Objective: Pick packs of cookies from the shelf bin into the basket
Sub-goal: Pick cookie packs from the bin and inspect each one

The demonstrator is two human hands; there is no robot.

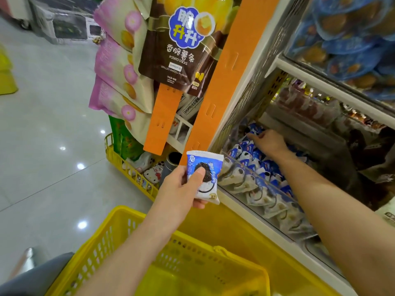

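Observation:
My left hand grips a blue-and-white cookie pack with a dark sandwich cookie printed on it, held upright above the far rim of the yellow basket. My right hand reaches deep into the clear-fronted shelf bin, fingers curled on a blue-and-white pack at the back of the pile. Several similar cookie packs fill the bin. The basket sits below my arms, its inside mostly hidden by my left forearm.
An orange hanging strip and a brown potato-sticks bag hang left of the bin. Pink snack bags hang further left. A low yellow wire rack stands on the tiled floor. Blue packs fill the shelf above.

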